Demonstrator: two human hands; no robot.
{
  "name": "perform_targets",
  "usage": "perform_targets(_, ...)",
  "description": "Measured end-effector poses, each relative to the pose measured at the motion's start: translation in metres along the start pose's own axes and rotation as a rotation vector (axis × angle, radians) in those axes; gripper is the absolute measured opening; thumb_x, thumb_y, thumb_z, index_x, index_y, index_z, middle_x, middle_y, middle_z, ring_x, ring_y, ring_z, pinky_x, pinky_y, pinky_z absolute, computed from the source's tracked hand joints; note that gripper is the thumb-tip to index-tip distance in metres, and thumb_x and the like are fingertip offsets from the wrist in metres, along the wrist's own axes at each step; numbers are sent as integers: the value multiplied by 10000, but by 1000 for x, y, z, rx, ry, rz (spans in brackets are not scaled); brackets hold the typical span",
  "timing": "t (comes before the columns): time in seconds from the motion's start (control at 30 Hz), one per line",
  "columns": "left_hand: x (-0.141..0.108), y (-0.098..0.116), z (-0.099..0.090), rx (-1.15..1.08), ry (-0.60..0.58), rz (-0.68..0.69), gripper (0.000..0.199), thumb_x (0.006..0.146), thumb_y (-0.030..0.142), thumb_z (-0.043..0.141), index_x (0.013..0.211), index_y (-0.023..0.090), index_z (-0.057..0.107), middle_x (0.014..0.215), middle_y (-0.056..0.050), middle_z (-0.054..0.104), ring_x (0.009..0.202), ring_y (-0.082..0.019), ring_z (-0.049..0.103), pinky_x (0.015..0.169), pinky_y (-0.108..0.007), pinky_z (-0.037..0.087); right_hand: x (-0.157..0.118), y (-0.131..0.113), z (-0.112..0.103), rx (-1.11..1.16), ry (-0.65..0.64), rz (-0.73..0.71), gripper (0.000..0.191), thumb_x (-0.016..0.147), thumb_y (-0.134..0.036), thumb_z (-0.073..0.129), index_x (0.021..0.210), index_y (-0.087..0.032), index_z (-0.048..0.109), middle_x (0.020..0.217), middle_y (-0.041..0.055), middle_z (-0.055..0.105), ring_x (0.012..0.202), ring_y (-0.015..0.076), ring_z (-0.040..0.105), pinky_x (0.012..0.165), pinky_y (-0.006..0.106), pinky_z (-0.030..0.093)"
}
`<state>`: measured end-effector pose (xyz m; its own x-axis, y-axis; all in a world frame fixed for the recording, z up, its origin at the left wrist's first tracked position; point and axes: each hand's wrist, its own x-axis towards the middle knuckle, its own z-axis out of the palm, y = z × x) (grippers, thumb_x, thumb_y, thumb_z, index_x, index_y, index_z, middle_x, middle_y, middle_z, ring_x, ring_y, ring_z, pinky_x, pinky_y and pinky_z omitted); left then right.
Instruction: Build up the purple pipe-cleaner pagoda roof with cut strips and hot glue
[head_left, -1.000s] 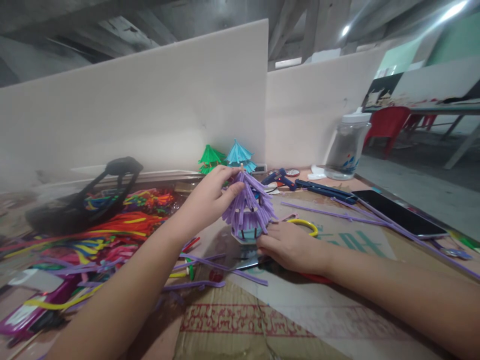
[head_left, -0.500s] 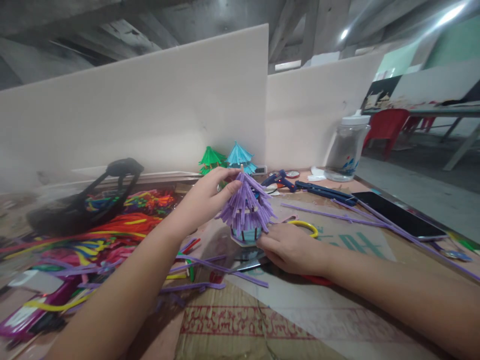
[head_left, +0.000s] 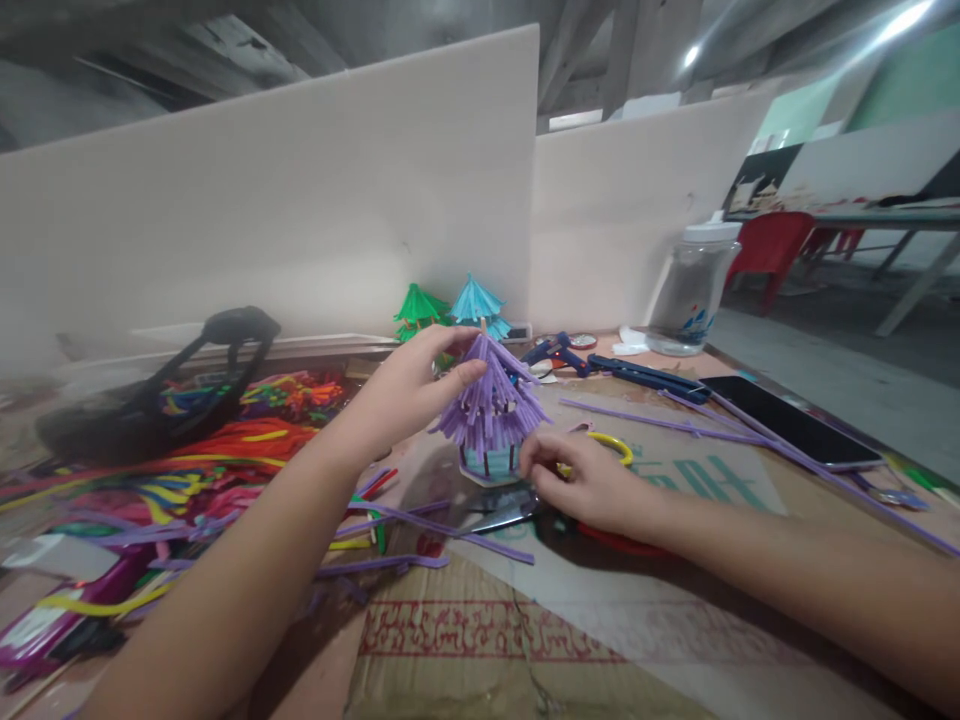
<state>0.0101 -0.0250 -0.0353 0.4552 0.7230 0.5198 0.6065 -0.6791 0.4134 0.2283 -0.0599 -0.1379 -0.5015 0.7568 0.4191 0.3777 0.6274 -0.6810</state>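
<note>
Standing on cardboard (head_left: 450, 690) laid over the counter (head_left: 319, 665), the purple-roofed model (head_left: 495, 425) shows two tiers of fuzzy strips above a pale blue base. The left hand (head_left: 424, 385) has hold of its peak, thumb against the near side of the roof and fingers bent around the top. The right hand (head_left: 585, 482), fingers half curled, is just beside its base; whether anything is pinched there I cannot tell. In front of the model are metal blades (head_left: 501, 513) and loose purple strips (head_left: 397, 567); right of it, a yellow loop (head_left: 619, 447). Behind it stand a green-roofed model (head_left: 420, 305) and a blue-roofed model (head_left: 476, 298). Behind it to the right lies a glue gun (head_left: 559, 352), and farther right of it a phone (head_left: 791, 420) and a bottle (head_left: 686, 290). Left of it is a heap of colourful strips (head_left: 255, 440).
</note>
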Motion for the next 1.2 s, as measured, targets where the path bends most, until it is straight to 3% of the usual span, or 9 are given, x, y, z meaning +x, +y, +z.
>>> perform_targets(0.07, 1, -3, 1, 1, 6, 4, 406, 925, 391, 554, 1251, 154, 603, 1263, -124, 634, 1162, -243, 597, 1026, -430, 451, 2, -7, 2, 330, 15, 210, 69, 838, -230, 520, 854, -183, 568, 593, -46, 531, 507, 95, 456, 493, 221, 332)
perform_targets(0.17, 1, -7, 2, -15, 7, 20, 416, 928, 408, 551, 1268, 172, 595, 1278, -114, 629, 1167, -240, 596, 1024, -423, 452, 4, -12, 4, 607, -13, 370, 216, 855, -367, 587, 937, -167, 578, 485, -83, 502, 395, 72, 389, 421, 202, 277)
perform_targets(0.4, 0, -3, 1, -5, 5, -1, 406, 925, 375, 562, 1260, 150, 602, 1264, -114, 636, 1164, -229, 597, 1020, -399, 463, -1, -19, 6, 709, -98, 472, 361, 809, -528, 655, 862, -212, 490, 409, -105, 516, 309, 58, 339, 339, 167, 232)
perform_targets(0.53, 0, -2, 1, -5, 7, -2, 406, 925, 396, 558, 1259, 169, 602, 1268, -109, 633, 1172, -238, 594, 1014, -412, 470, -6, -26, 3, 683, -136, 447, 420, 839, -619, 591, 811, -218, 470, 400, -103, 488, 320, 64, 337, 349, 182, 222)
perform_targets(0.67, 0, -3, -1, 7, 10, 15, 401, 930, 386, 554, 1270, 177, 592, 1261, -107, 630, 1173, -235, 591, 1023, -416, 459, -2, -33, -13, 659, 3, 347, 429, 842, -592, 625, 735, -191, 515, 523, -52, 557, 419, 61, 427, 424, 206, 313)
perform_targets(0.83, -3, 5, -6, 112, 171, 83, 312, 915, 350, 596, 1180, 192, 643, 1157, -85, 633, 1102, -225, 599, 932, -367, 489, 6, -37, -33, 767, 84, 293, 226, 855, -367, 682, 973, -177, 651, 763, 7, 687, 502, 65, 503, 489, 227, 398)
perform_targets(0.97, -10, 22, -5, 190, 199, 189, 101, 884, 303, 656, 917, 226, 713, 963, -32, 632, 976, -200, 606, 878, -349, 477, 5, -45, -37, 912, 72, 285, 299, 848, -300, 666, 1119, -173, 674, 690, -15, 650, 458, 51, 435, 455, 222, 350)
perform_targets(1.07, -13, 30, 2, 207, 178, 276, 81, 840, 279, 714, 898, 223, 707, 937, -30, 632, 967, -203, 594, 858, -351, 471, 2, -51, -35, 939, 67, 286, 326, 848, -275, 665, 1162, -184, 676, 651, -28, 627, 478, 58, 442, 462, 218, 346)
perform_targets(1.2, -14, 31, 10, 315, 260, 378, 86, 839, 278, 721, 905, 227, 700, 920, -35, 647, 926, -206, 593, 846, -370, 465, -2, -54, -34, 986, 7, 286, 432, 873, -292, 653, 1294, -208, 609, 625, -35, 628, 456, 63, 438, 435, 214, 325)
